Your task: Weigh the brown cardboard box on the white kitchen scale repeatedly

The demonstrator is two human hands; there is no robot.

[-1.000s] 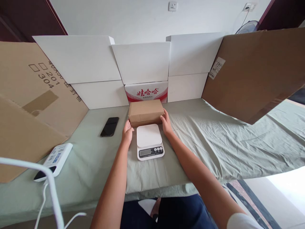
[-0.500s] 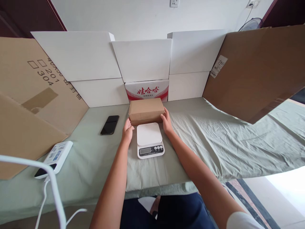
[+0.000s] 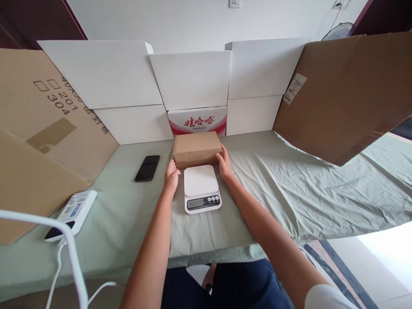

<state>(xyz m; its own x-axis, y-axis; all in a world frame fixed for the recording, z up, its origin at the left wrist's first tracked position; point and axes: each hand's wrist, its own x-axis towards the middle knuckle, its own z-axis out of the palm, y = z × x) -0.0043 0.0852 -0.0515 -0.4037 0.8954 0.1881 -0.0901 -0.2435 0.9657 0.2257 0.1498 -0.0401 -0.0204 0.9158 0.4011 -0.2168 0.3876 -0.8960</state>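
The brown carton (image 3: 197, 148) sits between the fingers of the left hand (image 3: 171, 175) and right hand (image 3: 224, 165); whether they clamp its ends cannot be determined. Uneven finger pressure could skew the carton into the white scale (image 3: 201, 182), on the fingers' near side.

The left brown box (image 3: 48, 154) says 201 and 304 (each has a little square). The red-and-white box (image 3: 197, 122) says 娃哈哈. The sticker (image 3: 295, 88) on the right brown box (image 3: 344, 98) is too small to read.
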